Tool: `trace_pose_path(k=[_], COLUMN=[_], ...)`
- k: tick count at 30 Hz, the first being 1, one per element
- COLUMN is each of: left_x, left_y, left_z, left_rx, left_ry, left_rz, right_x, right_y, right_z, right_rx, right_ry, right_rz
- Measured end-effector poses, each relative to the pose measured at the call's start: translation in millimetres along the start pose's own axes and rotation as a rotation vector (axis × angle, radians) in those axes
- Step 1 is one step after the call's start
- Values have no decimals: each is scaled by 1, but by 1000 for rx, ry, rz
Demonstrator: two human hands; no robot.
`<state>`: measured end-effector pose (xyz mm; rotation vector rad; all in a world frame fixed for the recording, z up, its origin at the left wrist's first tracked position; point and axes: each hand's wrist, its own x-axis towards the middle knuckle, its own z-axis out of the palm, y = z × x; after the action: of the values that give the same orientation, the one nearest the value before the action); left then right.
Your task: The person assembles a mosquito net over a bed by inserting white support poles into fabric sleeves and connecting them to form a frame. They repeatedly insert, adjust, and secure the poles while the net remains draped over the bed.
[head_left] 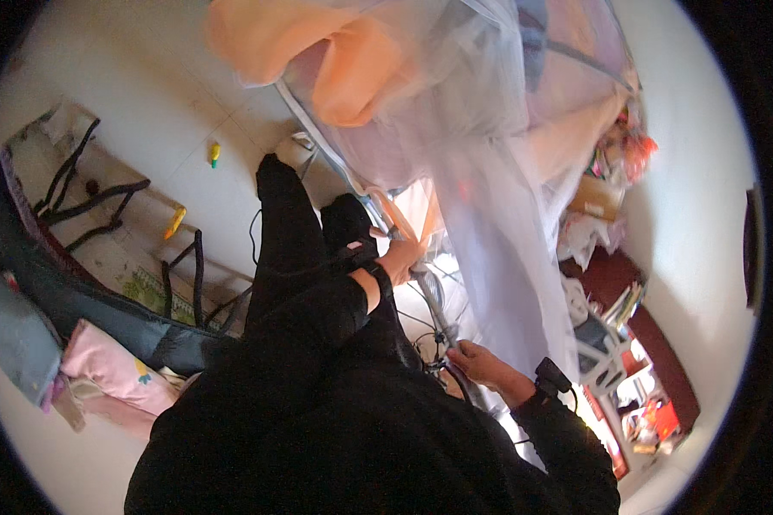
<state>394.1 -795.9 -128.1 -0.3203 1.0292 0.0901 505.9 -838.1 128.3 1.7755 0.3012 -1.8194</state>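
A large sheer netting canopy (481, 154) in white and orange spreads ahead of me and hangs down to the right. My left hand (397, 260) is closed at its lower corner, around the orange edge (397, 210) of the netting. A grey pole (435, 300) runs down from near that hand toward my right. Lower down, my right hand (487, 371) has its fingers closed around the pole's lower part, with the palm side hidden. Dark thin cords (428, 343) lie tangled beside the pole.
To the left, a dark-framed piece of furniture (103, 296) with black bent legs lies near a pink pillow (116, 369). Small yellow objects (175, 221) are on the pale floor. At the right are a cardboard box (599, 199), plastic bags and a cluttered shelf (653, 386).
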Motion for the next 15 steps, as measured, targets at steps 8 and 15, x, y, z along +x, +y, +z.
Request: trace_pose_path(k=[8, 15], left_x=[12, 69], left_y=[12, 66], left_z=[-46, -74], left_rx=[-202, -71], left_ry=[-31, 162], left_rz=[-86, 169], right_x=[69, 68], right_y=[-36, -54], right_z=[-6, -12], right_rx=[960, 1102], right_ry=[-431, -442], right_rz=[-216, -78])
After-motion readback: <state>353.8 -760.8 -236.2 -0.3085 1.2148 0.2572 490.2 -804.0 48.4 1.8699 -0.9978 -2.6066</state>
